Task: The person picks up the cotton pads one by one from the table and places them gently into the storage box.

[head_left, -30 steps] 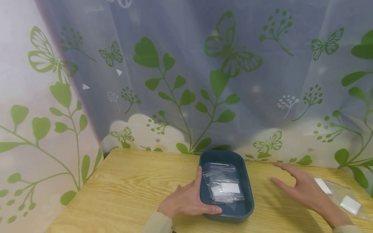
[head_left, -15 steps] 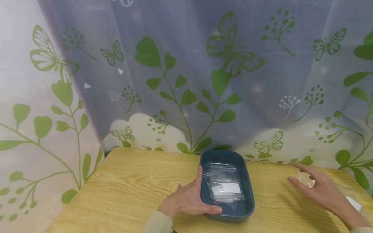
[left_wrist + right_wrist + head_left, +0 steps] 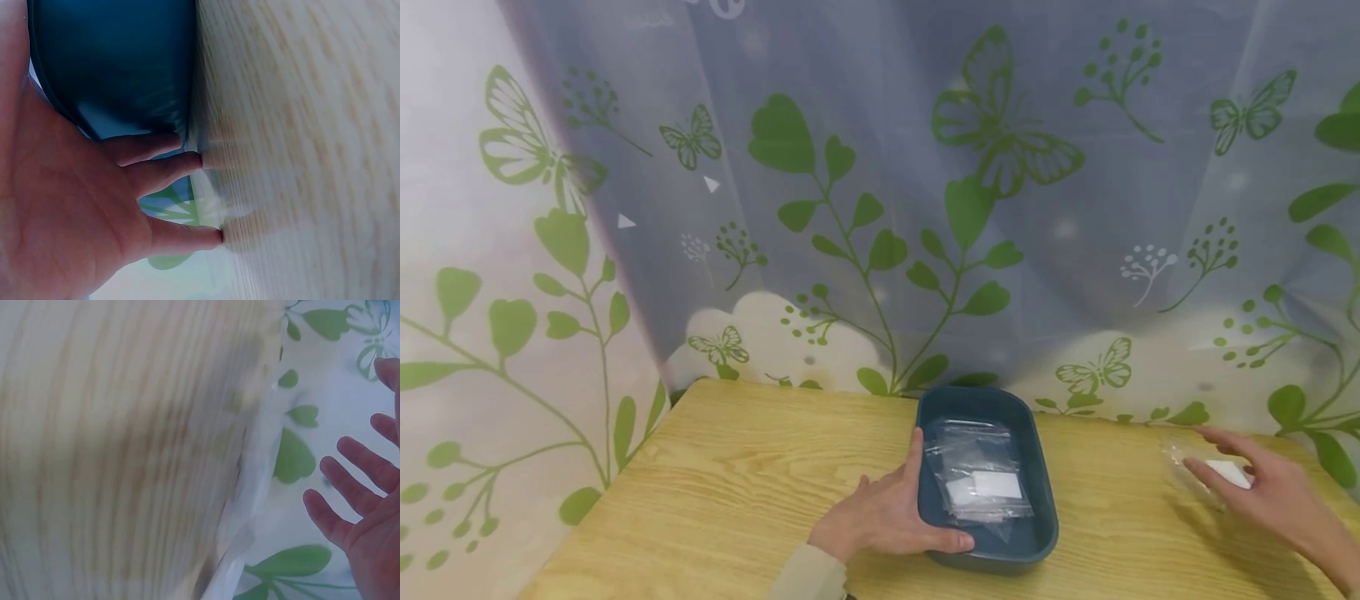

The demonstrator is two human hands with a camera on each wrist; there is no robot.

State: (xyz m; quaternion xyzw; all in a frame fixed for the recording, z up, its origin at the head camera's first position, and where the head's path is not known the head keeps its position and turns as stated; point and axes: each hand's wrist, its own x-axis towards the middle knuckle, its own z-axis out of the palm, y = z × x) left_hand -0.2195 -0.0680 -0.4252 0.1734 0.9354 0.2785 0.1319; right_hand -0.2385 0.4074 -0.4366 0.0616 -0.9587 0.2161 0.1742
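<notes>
A dark blue tub holds clear zip bags with white pieces inside. My left hand rests against its near left corner, the thumb lying over the rim. In the left wrist view, that hand's fingers are straight and spread, their tips on the tabletop. At the right, my right hand hangs above another clear bag, partly hidden under it. A white piece shows between thumb and forefinger, with no grip visible. The right wrist view has the right hand's fingers spread, holding nothing.
The wood-grain table runs back to a hanging cloth printed with green leaves and butterflies. A pale printed cloth closes off the left side.
My right hand has moved right, over the bag at the right, now covering more of the bags there. My left hand and the tub have stayed in place.
</notes>
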